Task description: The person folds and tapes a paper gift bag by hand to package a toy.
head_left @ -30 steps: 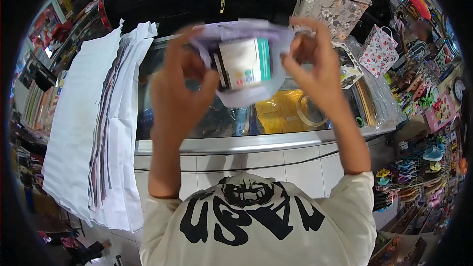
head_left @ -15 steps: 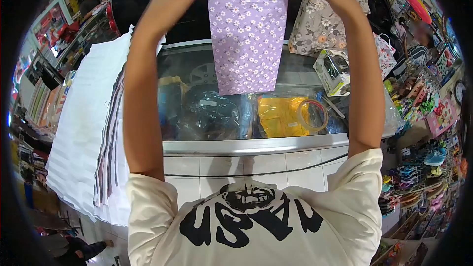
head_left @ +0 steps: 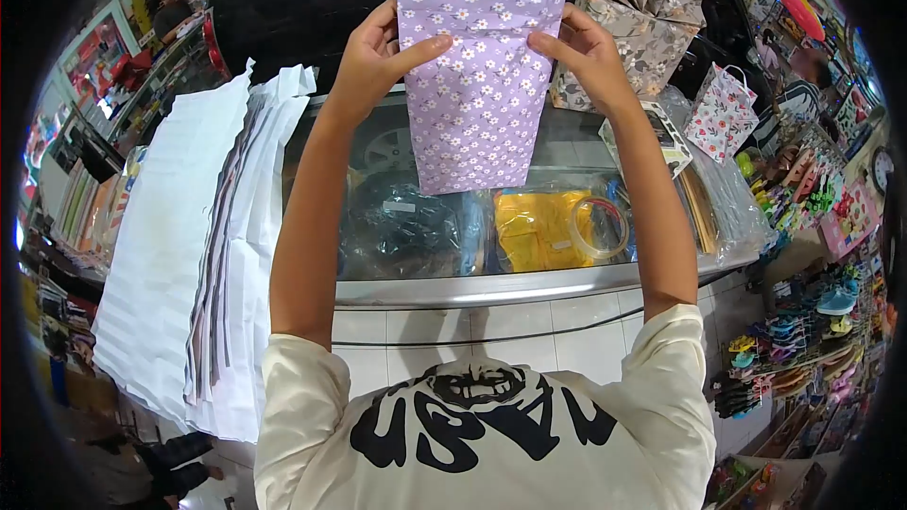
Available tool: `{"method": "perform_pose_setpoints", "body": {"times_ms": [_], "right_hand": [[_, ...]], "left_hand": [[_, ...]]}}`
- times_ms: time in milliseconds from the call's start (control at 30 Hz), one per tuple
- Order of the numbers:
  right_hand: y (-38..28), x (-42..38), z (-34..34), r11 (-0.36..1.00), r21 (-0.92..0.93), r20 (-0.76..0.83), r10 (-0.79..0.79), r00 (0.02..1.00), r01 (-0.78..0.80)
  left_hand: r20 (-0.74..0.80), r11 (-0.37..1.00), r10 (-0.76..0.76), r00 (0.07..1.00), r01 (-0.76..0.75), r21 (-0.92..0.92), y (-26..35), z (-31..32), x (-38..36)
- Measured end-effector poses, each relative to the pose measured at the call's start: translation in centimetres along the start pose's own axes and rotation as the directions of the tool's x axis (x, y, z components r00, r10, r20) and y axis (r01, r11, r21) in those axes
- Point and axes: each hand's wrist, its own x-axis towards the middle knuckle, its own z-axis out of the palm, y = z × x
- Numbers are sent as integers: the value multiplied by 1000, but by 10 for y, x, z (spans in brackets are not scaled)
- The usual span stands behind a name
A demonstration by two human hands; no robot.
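Observation:
A purple paper bag (head_left: 482,104) with white daisies stands over the glass counter, its white-lined mouth at the top. Gripping its left edge near the top is my left hand (head_left: 383,57), thumb on the front and fingers behind. My right hand (head_left: 588,52) grips the right edge the same way. The fingers behind the paper are partly hidden. Beyond my right hand is a grey floral wrapped item (head_left: 647,0) with a fanned, pleated top. A roll of tape (head_left: 621,236) lies on the glass beside a yellow package (head_left: 534,227), seen below the bag.
White paper sheets (head_left: 170,246) are stacked at the left. A small floral bag (head_left: 720,118) and clear plastic (head_left: 742,217) lie at the right, near a box (head_left: 667,137) partly behind my right arm. The counter's metal edge (head_left: 491,292) runs in front of me.
Both hands have come down from the bag's top corners to its sides. The bag has shifted slightly down, and its mouth now shows a folded white inner rim.

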Motion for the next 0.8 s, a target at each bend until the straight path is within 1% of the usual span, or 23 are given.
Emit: {"method": "perform_pose_setpoints", "body": {"times_ms": [167,200,267,300,333,367,467,533,567,633,667,733,767,800], "right_hand": [[-10,1,13,996,51,-113,-61,992,67],[-6,1,11,998,41,-118,-33,992,38],[6,-1,7,999,25,-129,25,991,-22],[8,-2,9,999,46,-149,12,989,-5],[9,-2,10,998,66,-170,-3,985,14],[9,-2,12,996,84,-190,-16,982,32],[6,4,23,982,98,-270,-130,954,162],[11,3,22,968,90,-278,-200,940,233],[13,3,21,960,89,-282,-233,931,267],[12,1,29,959,5,-358,-264,896,284],[12,0,34,957,-38,-395,-280,875,289],[9,-3,43,928,-222,-504,-371,780,298],[8,-3,47,904,-313,-545,-421,725,291],[9,-2,50,887,-323,-531,-458,713,330]], "left_hand": [[-134,986,28,991,-49,-159,-1,6,2],[-160,981,26,987,-57,-187,-3,7,2],[-169,975,-79,982,41,-220,-13,5,-3],[-170,968,-129,977,87,-234,-13,4,-5],[-220,979,-94,971,50,-198,-12,7,-5],[-227,982,-71,971,28,-186,-12,8,-4],[-242,990,-6,970,-29,-141,-12,9,-2],[-244,994,32,969,-56,-94,-13,8,1],[-249,992,40,968,-68,-103,-15,9,5],[-257,988,58,965,-92,-121,-21,9,7],[-342,996,89,935,-76,50,-23,12,6],[-482,927,194,854,1,375,-21,22,4],[-378,923,169,910,-11,385,-17,26,-1],[-268,918,143,953,-26,395,-1,31,-11]]}}
